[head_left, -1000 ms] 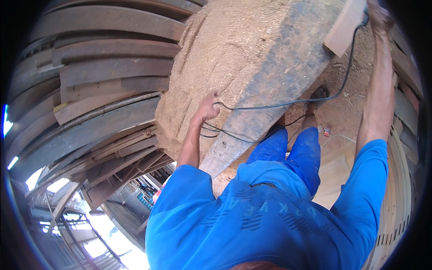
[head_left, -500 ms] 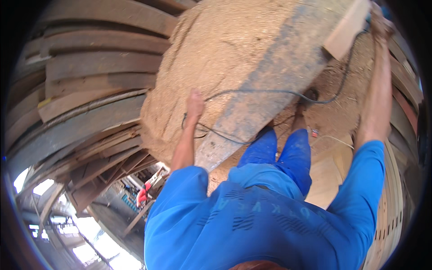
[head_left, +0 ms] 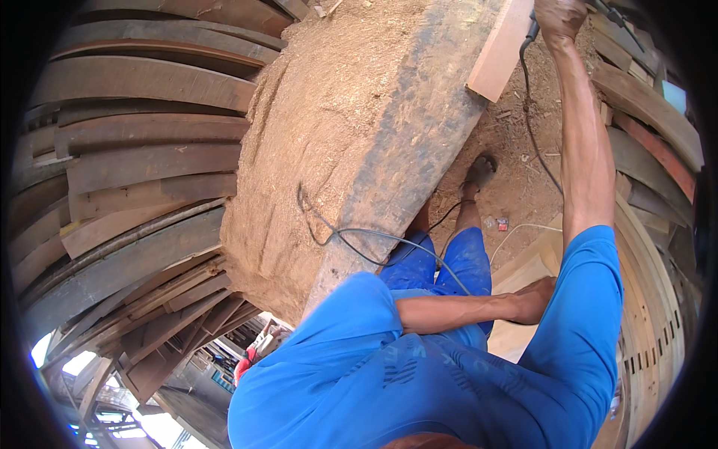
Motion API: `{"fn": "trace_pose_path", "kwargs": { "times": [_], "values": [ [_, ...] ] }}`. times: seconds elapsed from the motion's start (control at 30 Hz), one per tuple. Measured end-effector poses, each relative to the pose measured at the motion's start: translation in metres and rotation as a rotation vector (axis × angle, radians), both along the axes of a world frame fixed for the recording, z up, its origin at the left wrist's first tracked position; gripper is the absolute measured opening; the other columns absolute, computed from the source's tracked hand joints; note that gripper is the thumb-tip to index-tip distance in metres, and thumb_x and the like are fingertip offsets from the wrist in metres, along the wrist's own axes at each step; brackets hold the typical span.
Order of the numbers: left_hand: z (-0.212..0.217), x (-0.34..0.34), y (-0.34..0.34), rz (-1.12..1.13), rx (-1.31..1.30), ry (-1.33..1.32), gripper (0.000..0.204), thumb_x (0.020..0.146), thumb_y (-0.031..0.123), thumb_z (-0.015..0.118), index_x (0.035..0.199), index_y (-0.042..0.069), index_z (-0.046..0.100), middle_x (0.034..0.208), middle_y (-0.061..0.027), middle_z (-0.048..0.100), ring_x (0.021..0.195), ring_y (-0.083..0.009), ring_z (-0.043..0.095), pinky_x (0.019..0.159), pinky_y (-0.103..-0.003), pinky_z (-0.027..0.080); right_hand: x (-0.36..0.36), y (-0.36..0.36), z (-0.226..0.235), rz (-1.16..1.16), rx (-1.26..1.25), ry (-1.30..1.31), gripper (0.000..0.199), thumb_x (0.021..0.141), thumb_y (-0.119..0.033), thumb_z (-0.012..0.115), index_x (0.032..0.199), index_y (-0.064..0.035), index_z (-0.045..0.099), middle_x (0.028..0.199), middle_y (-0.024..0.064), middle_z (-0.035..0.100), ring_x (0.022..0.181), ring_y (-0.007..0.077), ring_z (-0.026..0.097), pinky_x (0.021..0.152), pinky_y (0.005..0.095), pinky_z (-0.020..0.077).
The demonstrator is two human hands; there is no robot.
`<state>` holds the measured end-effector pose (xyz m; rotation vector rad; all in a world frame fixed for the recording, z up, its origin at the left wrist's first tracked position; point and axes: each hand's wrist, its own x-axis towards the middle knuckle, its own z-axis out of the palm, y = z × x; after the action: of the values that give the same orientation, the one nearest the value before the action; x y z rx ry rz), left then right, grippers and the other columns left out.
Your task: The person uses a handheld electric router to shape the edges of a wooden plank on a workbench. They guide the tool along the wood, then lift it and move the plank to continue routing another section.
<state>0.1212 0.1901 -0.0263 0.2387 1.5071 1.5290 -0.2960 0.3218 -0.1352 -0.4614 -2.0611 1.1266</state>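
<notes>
At the top edge, my right hand (head_left: 562,21) is closed round the dark handle of a corded power tool, most of which lies outside the picture. Beside it a pale sawn wooden piece (head_left: 501,56) rests on a long, grey-stained plank (head_left: 407,142). My left hand (head_left: 532,299) reaches across my body, next to my right sleeve. It looks closed, but its fingers are partly hidden and I cannot make out what they hold. A black cable (head_left: 357,230) loops over the plank and passes under my left forearm; another stretch (head_left: 532,127) runs from the tool behind my right forearm.
A mound of sawdust (head_left: 314,127) covers the area left of the plank. Stacked boards (head_left: 153,138) line the left side, with more timber (head_left: 647,112) at the right. My foot (head_left: 480,170) stands on sawdust-covered ground, near a small red packet (head_left: 502,224).
My left hand has swung from above the sawdust to my right side, across my body. The cable it was at now lies slack over the plank. My right hand appears further left.
</notes>
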Motion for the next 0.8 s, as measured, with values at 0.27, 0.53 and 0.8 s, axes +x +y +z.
{"fn": "trace_pose_path", "kwargs": {
  "times": [0.27, 0.53, 0.8],
  "values": [
    [-0.043, -0.112, -0.249, 0.029, -1.131, 0.733, 0.058, 0.076, 0.039, 0.076, 0.120, 0.003, 0.063, 0.127, -0.0221, 0.059, 0.119, -0.0396, 0.055, 0.100, -0.046, 0.044, 0.002, 0.003, -0.002, -0.010, -0.012, 0.009, 0.037, 0.081, -0.023, 0.070, 0.113, -0.0065, 0.060, 0.092, 0.0027, 0.065, 0.084, 0.0153, 0.062, 0.078, 0.0325, 0.0509],
    [-0.126, -0.123, -0.453, 0.374, -1.363, -0.628, 0.092, 0.083, 0.053, 0.067, 0.146, -0.002, 0.029, 0.117, -0.0250, 0.061, 0.101, -0.0311, 0.065, 0.084, -0.048, 0.055, 0.004, 0.000, 0.000, -0.022, -0.006, 0.028, 0.038, 0.081, -0.023, 0.070, 0.114, -0.0068, 0.060, 0.093, 0.0028, 0.065, 0.084, 0.0156, 0.062, 0.078, 0.0329, 0.0510],
    [-0.095, -0.125, -0.411, 1.206, -0.471, 0.020, 0.022, 0.099, 0.012, 0.046, 0.115, -0.002, 0.050, 0.083, -0.0099, 0.061, 0.059, -0.0161, 0.055, 0.063, -0.030, 0.053, 0.003, 0.002, -0.001, -0.048, -0.035, 0.054, 0.038, 0.081, -0.023, 0.070, 0.114, -0.0070, 0.060, 0.093, 0.0028, 0.065, 0.085, 0.0159, 0.063, 0.079, 0.0332, 0.0511]
  ]
}}
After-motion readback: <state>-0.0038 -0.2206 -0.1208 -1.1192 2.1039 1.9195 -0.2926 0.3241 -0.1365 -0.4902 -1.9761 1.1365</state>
